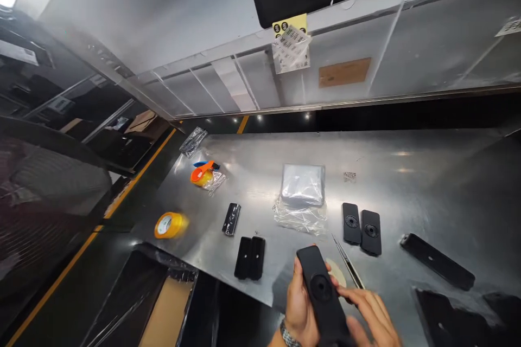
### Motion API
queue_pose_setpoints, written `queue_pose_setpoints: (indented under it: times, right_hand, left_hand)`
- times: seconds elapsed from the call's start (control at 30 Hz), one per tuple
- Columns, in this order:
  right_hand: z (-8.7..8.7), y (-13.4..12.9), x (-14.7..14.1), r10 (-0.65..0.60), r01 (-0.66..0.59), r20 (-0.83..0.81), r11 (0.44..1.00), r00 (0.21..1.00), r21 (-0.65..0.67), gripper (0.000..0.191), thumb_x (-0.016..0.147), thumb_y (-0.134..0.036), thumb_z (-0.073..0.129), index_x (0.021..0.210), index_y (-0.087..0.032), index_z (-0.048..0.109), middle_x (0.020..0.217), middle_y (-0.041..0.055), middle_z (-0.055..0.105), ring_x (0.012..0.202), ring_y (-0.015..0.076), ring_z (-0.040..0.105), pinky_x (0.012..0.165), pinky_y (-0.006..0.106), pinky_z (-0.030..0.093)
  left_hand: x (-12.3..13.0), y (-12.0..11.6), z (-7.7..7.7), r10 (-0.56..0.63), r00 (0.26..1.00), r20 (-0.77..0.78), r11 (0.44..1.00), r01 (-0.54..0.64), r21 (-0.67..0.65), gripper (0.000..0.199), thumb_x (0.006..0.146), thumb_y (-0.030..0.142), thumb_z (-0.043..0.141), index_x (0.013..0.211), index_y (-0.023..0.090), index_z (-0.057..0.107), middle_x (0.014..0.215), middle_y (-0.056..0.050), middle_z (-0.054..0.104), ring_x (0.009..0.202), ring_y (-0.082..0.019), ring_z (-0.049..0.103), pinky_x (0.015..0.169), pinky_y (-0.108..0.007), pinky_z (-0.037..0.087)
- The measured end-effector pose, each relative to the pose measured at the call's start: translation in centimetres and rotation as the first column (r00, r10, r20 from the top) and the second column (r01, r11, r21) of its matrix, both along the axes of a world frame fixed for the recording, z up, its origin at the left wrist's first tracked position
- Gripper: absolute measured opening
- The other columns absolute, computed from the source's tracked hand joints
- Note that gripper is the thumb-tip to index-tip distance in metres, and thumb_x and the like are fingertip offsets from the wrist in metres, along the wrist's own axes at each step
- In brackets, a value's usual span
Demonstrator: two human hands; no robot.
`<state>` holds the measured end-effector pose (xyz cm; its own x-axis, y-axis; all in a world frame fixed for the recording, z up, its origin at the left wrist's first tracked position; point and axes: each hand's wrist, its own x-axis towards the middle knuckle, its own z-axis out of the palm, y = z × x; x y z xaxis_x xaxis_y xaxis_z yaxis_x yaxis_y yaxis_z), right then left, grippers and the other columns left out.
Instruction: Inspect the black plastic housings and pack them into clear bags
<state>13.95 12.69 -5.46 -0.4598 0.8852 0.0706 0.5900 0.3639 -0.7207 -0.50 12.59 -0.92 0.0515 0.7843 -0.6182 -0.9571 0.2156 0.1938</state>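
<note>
Steel table (pixel 427 211), left of center: yellow tape roll (pixel 169 225), orange-handled tool (pixel 202 172). Center: plastic bag (pixel 302 184). Lower left: cardboard box (pixel 166 312).

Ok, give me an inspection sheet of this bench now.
Surface: steel table, shiny, with parts spread across it.
Job's things: black panel held in left hand, right hand at its edge; tweezers beside it.
Clutter: yellow tape roll, plastic bag, more black panels.
Grippers: none, bare hands only.
Cables: nothing seen.
Surroundings: metal shelf overhead, cardboard box below the table's edge.
</note>
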Motion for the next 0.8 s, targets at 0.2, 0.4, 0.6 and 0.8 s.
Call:
queue_pose_setpoints:
  times: [0.2, 0.4, 0.6, 0.8]
  right_hand:
    - [-8.4, 4.6, -3.0, -0.243, 0.188, 0.262, 0.957, 0.934, 0.22, 0.034, 0.087, -0.037, 0.035, 0.1, -0.013, 0.057, 0.087, 0.0158, 0.062, 0.082, 0.0303, 0.056, 0.075, 0.048, 0.047]
    - [-11.7, 3.3, -4.3, -0.139, 0.083, 0.374, 0.983, 0.917, 0.163, 0.032, 0.083, -0.039, 0.045, 0.099, -0.017, 0.061, 0.089, 0.0142, 0.062, 0.079, 0.0298, 0.055, 0.067, 0.043, 0.046]
    - [-10.5, 1.8, -4.6, -0.022, -0.001, 0.264, 0.996, 0.964, 0.087, 0.04, 0.085, -0.042, 0.04, 0.109, -0.015, 0.057, 0.087, 0.0135, 0.06, 0.079, 0.0275, 0.059, 0.071, 0.043, 0.05]
    - [2.3, 1.3, -3.4, 0.176, -0.182, -0.052, 0.976, 0.983, -0.12, 0.045, 0.088, -0.033, 0.045, 0.132, -0.024, 0.036, 0.117, 0.0091, 0.05, 0.098, 0.0184, 0.057, 0.078, 0.026, 0.051]
  left_hand:
    - [-6.5, -4.5, -1.9, 0.045, 0.996, -0.072, 0.981, -0.058, -0.186, 0.051, 0.084, 0.054, 0.042, 0.12, 0.018, 0.049, 0.075, -0.004, 0.063, 0.058, -0.015, 0.059, 0.056, -0.026, 0.043]
    - [-9.4, -6.0, -1.2, 0.031, 0.996, -0.083, 0.987, -0.043, -0.155, 0.058, 0.082, 0.062, 0.035, 0.113, 0.018, 0.054, 0.07, -0.002, 0.059, 0.054, -0.013, 0.056, 0.054, -0.026, 0.042]
    - [-9.4, -7.4, -0.6, -0.055, 0.872, -0.487, 0.978, 0.145, 0.149, 0.076, 0.069, 0.074, 0.041, 0.112, 0.014, 0.057, 0.075, -0.006, 0.057, 0.06, -0.015, 0.055, 0.057, -0.027, 0.041]
    - [-9.1, -8.4, 1.5, 0.064, 0.252, -0.966, 0.799, 0.567, 0.201, 0.081, 0.046, 0.066, 0.07, 0.108, 0.013, 0.058, 0.087, -0.012, 0.058, 0.078, -0.023, 0.054, 0.072, -0.034, 0.044]
